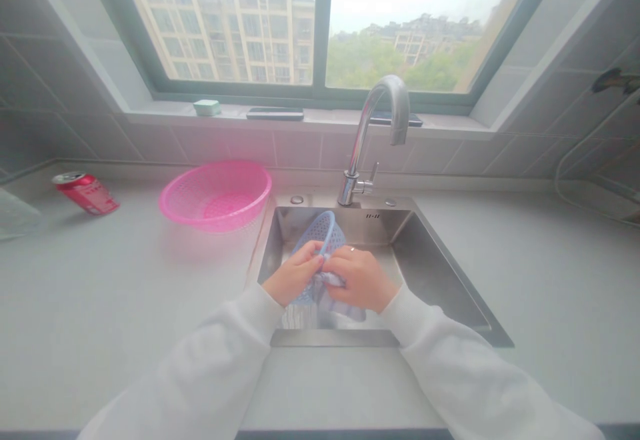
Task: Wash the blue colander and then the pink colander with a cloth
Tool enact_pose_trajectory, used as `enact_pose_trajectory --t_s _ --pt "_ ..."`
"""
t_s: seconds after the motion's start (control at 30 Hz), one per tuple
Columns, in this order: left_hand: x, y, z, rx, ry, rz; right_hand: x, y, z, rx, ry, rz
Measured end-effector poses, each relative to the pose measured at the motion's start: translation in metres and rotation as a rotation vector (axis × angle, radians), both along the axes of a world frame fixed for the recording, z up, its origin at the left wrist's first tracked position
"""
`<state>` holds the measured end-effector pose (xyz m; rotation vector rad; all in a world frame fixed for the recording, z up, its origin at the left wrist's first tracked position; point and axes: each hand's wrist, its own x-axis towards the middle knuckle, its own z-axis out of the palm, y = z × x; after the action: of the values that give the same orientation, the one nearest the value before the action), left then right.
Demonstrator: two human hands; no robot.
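Left hand: and there's the left hand (293, 275) at the sink, fingers (311, 257) curled narrow, gripping the lower edge of a pale blue perforated plastic basket (320, 232).

Right hand: the right hand (360, 280) comes in from the other side, a ring on one finger, its fingers (336, 264) bunched tight on the same basket, right against the left hand.

Basket: it's down inside a stainless steel sink (440, 280), tipped up on edge, long axis pointing away toward the back wall of the sink.

Hidden: the hands cover its lower part. Under them, a pale bluish crumple (340, 303): cloth or basket, can't tell from here.

Around: behind the sink, a chrome faucet (383, 123). Left of it, on the surface (125, 333), a pink plastic basket (215, 197) and a red can (86, 193) lying on its side.
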<state>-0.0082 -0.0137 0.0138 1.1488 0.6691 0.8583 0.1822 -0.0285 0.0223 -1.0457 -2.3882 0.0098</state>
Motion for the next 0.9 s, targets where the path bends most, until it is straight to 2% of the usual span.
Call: enact_pose_trajectory --t_s 0.1,0.23,0.33,0.43,0.57,0.63,0.7,0.77,0.9 --pt "-0.001 0.0 0.002 0.019 0.015 -0.007 0.0 0.002 0.0 0.014 0.03 -0.125" --pt "0.002 -0.004 0.002 -0.067 -0.023 -0.126 0.022 0.021 0.003 -0.079 0.186 -0.382" --pt "0.005 -0.007 0.001 -0.087 -0.039 -0.158 0.032 0.027 0.006 -0.143 0.266 -0.445" --pt "0.005 -0.007 0.0 -0.056 -0.025 -0.099 0.025 0.019 0.006 -0.136 0.238 -0.331" --pt "0.001 -0.001 0.003 0.028 0.059 -0.003 0.004 0.002 0.003 -0.029 0.01 -0.022" --pt "-0.001 0.0 0.006 0.045 0.083 0.004 -0.001 -0.001 0.001 0.0 -0.055 0.03" --pt "-0.001 0.001 0.008 0.047 0.075 -0.009 0.001 0.002 0.001 0.01 -0.027 -0.06" --pt "-0.001 0.0 0.008 0.02 0.041 -0.048 0.01 0.01 0.002 -0.007 0.056 -0.207" --pt "-0.001 -0.005 0.004 -0.07 -0.025 -0.203 0.035 0.029 0.003 -0.081 0.227 -0.446"
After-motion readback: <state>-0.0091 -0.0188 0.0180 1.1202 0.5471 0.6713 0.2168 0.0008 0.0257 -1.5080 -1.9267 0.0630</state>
